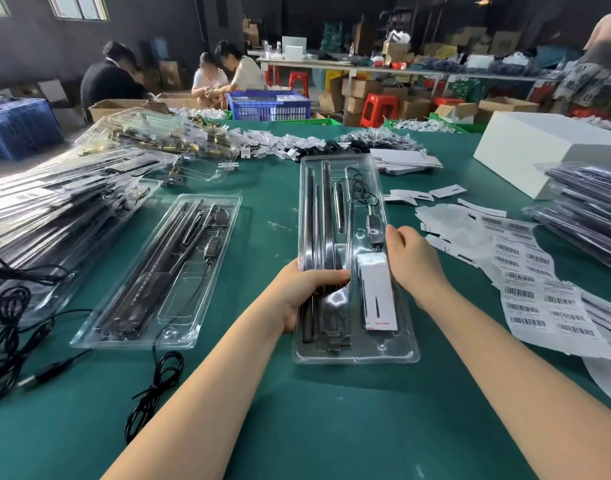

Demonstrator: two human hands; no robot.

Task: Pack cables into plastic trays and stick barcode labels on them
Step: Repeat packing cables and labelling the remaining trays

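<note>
A clear plastic tray (394, 351) lies lengthwise in front of me on the green table, packed with black rods, a coiled cable with an inline controller (375, 230) and a white card (378, 292). My left hand (305, 292) grips the tray's left edge, thumb across the black rods. My right hand (413, 259) holds the tray's right edge, fingers curled on the rim beside the controller. A second packed tray (165, 271) lies open to the left. Sheets of barcode labels (536, 289) lie to the right.
Stacks of packed trays sit at the left (44, 216) and right (588, 209). Loose black cables (158, 379) trail at the near left. A white box (546, 147) stands far right; small white tags (283, 143) are strewn across the back. People work behind.
</note>
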